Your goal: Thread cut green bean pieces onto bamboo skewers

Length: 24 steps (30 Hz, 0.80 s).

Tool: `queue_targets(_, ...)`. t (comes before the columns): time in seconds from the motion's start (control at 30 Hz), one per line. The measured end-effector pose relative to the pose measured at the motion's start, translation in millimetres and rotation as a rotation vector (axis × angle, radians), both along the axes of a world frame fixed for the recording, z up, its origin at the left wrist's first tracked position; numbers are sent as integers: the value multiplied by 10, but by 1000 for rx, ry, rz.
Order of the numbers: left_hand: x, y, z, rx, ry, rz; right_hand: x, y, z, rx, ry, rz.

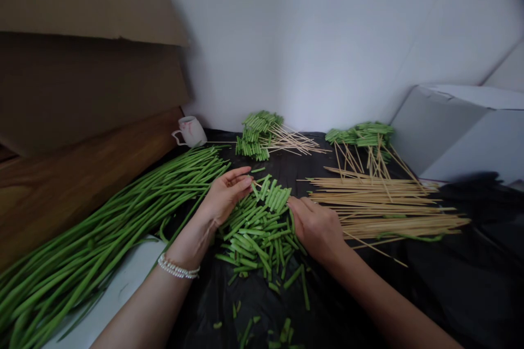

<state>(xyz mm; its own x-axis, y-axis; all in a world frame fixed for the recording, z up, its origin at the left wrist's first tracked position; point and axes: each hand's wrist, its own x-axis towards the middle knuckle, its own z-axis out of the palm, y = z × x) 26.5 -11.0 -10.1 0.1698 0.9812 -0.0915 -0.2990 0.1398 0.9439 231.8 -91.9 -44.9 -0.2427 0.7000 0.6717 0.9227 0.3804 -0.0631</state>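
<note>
The left hand (224,193) rested at the edge of a heap of cut green pieces (257,229) on the black-covered desk (450,283), fingers stretched out and gripping nothing visible. The right hand (315,226) lay on the heap, its fingers curled under and hidden, so their grip could not be told. Two stacks of loaded skewers (257,133) sat behind. Many bare skewers (388,207) and long uncut stems (123,218) lay alongside.
</note>
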Motion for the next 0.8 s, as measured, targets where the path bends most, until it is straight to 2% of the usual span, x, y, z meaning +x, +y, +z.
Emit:
queue_targets(0.13,28,-26,1,-93,-38,-45,1,-3,1,-13,12,-15)
queue_targets(0.23,42,-39,16,-87,-56,-31,7,-3,3,-19,15,-13)
queue_targets(0.53,5,39,-27,-5,-16,140,15,6,-10,-15,17,-15)
queue_targets(0.7,-12,42,-44,3,-44,62,17,8,-10,-16,22,-18)
queue_targets(0.8,-7,22,-44,-9,-12,63,19,3,-6,-14,26,-17)
